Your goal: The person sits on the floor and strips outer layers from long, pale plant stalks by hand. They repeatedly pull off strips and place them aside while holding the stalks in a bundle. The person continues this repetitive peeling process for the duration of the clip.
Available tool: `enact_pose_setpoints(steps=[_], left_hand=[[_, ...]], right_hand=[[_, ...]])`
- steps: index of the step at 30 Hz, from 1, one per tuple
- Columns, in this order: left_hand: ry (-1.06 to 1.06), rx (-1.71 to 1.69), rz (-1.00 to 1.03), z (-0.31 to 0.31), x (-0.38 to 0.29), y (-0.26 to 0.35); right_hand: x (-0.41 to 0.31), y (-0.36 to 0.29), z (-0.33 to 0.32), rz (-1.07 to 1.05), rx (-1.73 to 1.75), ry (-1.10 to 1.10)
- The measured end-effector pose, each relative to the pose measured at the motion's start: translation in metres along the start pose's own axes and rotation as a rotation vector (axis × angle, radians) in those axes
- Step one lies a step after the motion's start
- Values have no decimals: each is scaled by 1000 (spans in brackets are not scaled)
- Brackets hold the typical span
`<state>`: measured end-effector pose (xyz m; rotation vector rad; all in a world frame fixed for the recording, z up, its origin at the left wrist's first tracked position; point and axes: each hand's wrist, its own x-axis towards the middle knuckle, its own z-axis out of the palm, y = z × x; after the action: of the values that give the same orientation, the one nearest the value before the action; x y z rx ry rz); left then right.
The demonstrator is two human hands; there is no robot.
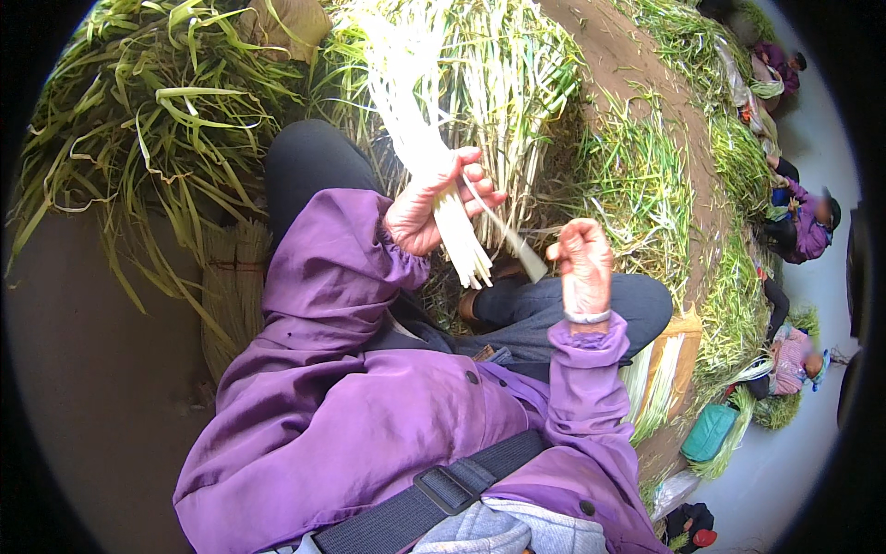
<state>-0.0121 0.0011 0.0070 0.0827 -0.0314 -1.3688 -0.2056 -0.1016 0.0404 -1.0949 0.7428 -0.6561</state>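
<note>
My left hand [422, 215] grips a bunch of pale peeled stalks [460, 235], their cut ends pointing down towards my lap. The upper part of the bunch is washed out by bright sunlight. A single thin stalk [509, 235] with a flared, papery end slants out from between the fingers of that hand. To the right, my right hand [585, 260] is raised above my knee, its fingers half curled and the thumb a little apart. I see nothing held in it. Beyond both hands stands a thick heap of upright green-and-white stalks [512, 118].
Long green leaves [187, 104] are piled at the left, above a tied bundle of stalks [232, 277]. Pale stalks [657, 381] lie on a tan sheet [685, 346] at the right. Farther right, several people sit among green heaps [740, 166], near a teal bundle [709, 433].
</note>
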Motion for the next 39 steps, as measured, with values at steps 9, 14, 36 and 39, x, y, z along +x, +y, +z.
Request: enact_pose_setpoints(steps=[9, 14, 36, 39], left_hand=[[-21, -64, 21, 5, -2, 6], [23, -62, 42, 3, 2, 0], [-430, 368, 46, 131, 62, 99], [-551, 304, 103, 185, 70, 146]], right_hand=[[14, -72, -40, -157, -251, 268], [-33, -1, 32, -254, -563, -134], [88, 45, 24, 88, -195, -97], [122, 64, 17, -67, -585, -76]])
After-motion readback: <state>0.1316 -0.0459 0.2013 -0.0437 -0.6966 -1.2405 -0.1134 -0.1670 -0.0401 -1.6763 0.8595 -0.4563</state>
